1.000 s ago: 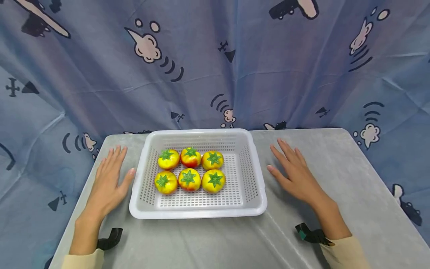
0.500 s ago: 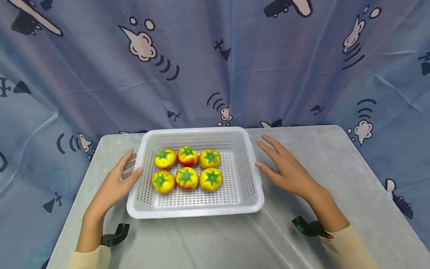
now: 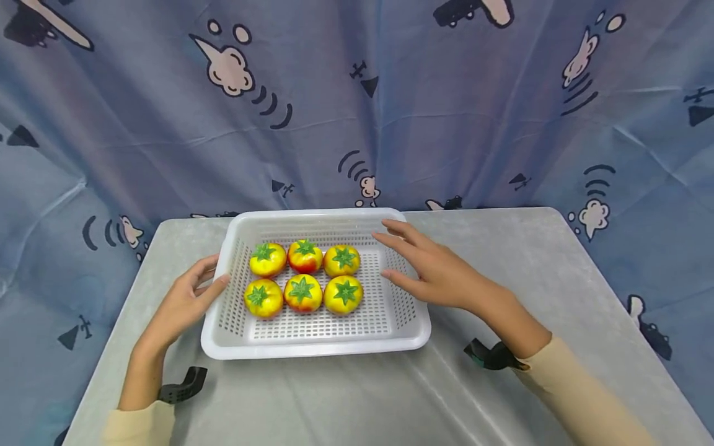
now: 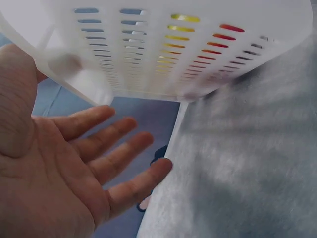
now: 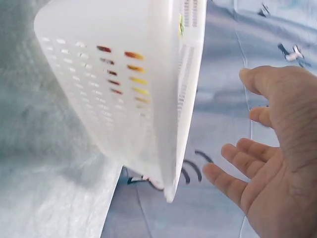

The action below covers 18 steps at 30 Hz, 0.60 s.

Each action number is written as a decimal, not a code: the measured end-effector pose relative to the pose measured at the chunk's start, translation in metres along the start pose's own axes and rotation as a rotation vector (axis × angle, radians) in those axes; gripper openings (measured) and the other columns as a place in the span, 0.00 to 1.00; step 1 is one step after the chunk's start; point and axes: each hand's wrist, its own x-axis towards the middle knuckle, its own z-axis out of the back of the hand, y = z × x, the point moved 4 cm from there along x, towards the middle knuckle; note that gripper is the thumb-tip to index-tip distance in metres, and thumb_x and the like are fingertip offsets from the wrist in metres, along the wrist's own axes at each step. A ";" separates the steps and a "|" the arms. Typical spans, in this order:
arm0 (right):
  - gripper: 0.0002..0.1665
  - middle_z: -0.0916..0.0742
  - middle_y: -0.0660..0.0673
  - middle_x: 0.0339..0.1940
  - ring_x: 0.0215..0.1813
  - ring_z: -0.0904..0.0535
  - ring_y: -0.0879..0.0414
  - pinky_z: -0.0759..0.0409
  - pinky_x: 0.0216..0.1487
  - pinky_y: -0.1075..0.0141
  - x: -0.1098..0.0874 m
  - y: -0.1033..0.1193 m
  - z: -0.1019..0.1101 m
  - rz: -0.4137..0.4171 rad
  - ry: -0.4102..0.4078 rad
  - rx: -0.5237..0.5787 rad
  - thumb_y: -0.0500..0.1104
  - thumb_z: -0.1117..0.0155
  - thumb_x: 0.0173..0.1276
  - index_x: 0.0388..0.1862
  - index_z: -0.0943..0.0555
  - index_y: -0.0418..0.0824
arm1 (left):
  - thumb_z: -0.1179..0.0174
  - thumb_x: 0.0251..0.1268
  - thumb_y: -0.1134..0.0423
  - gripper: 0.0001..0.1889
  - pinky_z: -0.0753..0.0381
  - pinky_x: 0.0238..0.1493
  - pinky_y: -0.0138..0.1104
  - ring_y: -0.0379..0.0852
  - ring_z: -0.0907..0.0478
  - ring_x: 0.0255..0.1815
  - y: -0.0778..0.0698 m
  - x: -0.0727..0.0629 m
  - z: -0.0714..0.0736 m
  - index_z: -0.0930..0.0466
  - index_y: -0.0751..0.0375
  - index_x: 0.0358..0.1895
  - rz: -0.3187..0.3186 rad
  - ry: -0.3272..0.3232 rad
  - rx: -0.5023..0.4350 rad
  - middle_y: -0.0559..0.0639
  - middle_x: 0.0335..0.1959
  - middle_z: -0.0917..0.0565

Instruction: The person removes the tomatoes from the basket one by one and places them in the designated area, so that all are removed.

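Observation:
A white perforated plastic basket (image 3: 318, 350) stands on the grey table. Inside lie several glossy yellow-and-red tomato-like fruits with green star-shaped tops, in two rows; one is the front right fruit (image 3: 343, 295). At the basket's left side is my left hand (image 3: 181, 306), its thumb at the rim (image 4: 64, 64). Its other fingers (image 4: 124, 148) stretch out below the rim, spread and apart from the wall. My right hand (image 3: 440, 269) hovers over the basket's right rim, fingers loosely extended toward the fruits and holding nothing. In the right wrist view its fingers (image 5: 233, 183) are apart from the basket.
A blue curtain (image 3: 312, 93) with cartoon prints hangs behind the table. Grey tabletop (image 3: 535, 266) extends to the right of the basket and in front of it. Each wrist wears a black strap mount, such as the left mount (image 3: 184, 385).
My left hand has moved in to the basket's left rim, its fingers turning sideways. My right hand has come left from the tabletop to over the basket's right side. The fruits keep their places.

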 end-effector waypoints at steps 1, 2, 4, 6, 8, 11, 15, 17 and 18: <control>0.41 0.38 0.42 0.88 0.78 0.26 0.39 0.18 0.69 0.42 0.002 0.003 0.000 0.010 0.015 0.007 0.55 0.34 0.78 0.85 0.36 0.51 | 0.46 0.84 0.49 0.36 0.15 0.64 0.57 0.73 0.30 0.76 0.001 0.001 0.000 0.46 0.62 0.85 0.002 0.004 -0.010 0.71 0.80 0.34; 0.41 0.38 0.42 0.88 0.78 0.26 0.40 0.18 0.69 0.42 0.005 0.006 -0.001 0.021 0.031 0.015 0.54 0.35 0.78 0.85 0.36 0.51 | 0.46 0.84 0.49 0.36 0.13 0.62 0.53 0.72 0.29 0.76 0.002 0.001 -0.001 0.45 0.62 0.85 0.007 0.008 -0.025 0.71 0.80 0.33; 0.40 0.36 0.43 0.87 0.78 0.26 0.40 0.19 0.71 0.43 0.009 0.012 -0.003 0.037 0.065 0.038 0.55 0.35 0.78 0.84 0.34 0.52 | 0.46 0.84 0.50 0.36 0.11 0.59 0.43 0.65 0.26 0.75 0.005 0.001 -0.001 0.45 0.61 0.85 0.019 0.013 -0.055 0.70 0.80 0.32; 0.39 0.35 0.44 0.86 0.79 0.26 0.41 0.20 0.73 0.43 0.014 0.017 -0.005 0.046 0.110 0.081 0.55 0.35 0.78 0.84 0.33 0.53 | 0.46 0.85 0.50 0.36 0.11 0.53 0.34 0.52 0.19 0.69 0.007 0.001 -0.002 0.46 0.61 0.85 0.027 0.023 -0.100 0.70 0.79 0.31; 0.38 0.34 0.44 0.86 0.80 0.28 0.42 0.23 0.75 0.43 0.020 0.021 -0.008 0.047 0.157 0.125 0.54 0.34 0.78 0.83 0.32 0.53 | 0.47 0.85 0.51 0.36 0.12 0.48 0.31 0.38 0.16 0.62 0.008 0.000 -0.003 0.46 0.61 0.85 0.027 0.035 -0.154 0.72 0.78 0.31; 0.36 0.32 0.44 0.85 0.82 0.30 0.43 0.25 0.77 0.42 0.028 0.026 -0.012 0.046 0.225 0.160 0.54 0.34 0.78 0.82 0.30 0.51 | 0.47 0.85 0.52 0.36 0.10 0.46 0.33 0.24 0.18 0.53 0.007 0.001 -0.003 0.48 0.62 0.86 0.017 0.050 -0.212 0.73 0.78 0.32; 0.32 0.27 0.43 0.81 0.80 0.28 0.44 0.25 0.78 0.44 0.036 0.031 -0.020 0.079 0.283 0.140 0.52 0.32 0.77 0.78 0.25 0.49 | 0.48 0.86 0.53 0.36 0.08 0.45 0.37 0.25 0.16 0.50 0.007 0.002 -0.004 0.50 0.62 0.86 0.004 0.064 -0.257 0.75 0.78 0.33; 0.31 0.25 0.43 0.79 0.78 0.26 0.46 0.24 0.78 0.46 0.040 0.034 -0.023 0.100 0.304 0.127 0.50 0.31 0.77 0.76 0.23 0.50 | 0.49 0.86 0.53 0.36 0.08 0.44 0.39 0.27 0.15 0.50 0.007 0.003 -0.006 0.51 0.62 0.86 0.000 0.069 -0.274 0.76 0.78 0.33; 0.30 0.24 0.44 0.78 0.77 0.25 0.47 0.25 0.78 0.48 0.042 0.035 -0.025 0.109 0.318 0.122 0.50 0.31 0.76 0.75 0.22 0.50 | 0.49 0.86 0.54 0.36 0.08 0.44 0.39 0.29 0.14 0.50 0.008 0.004 -0.007 0.51 0.63 0.86 -0.002 0.071 -0.286 0.77 0.78 0.33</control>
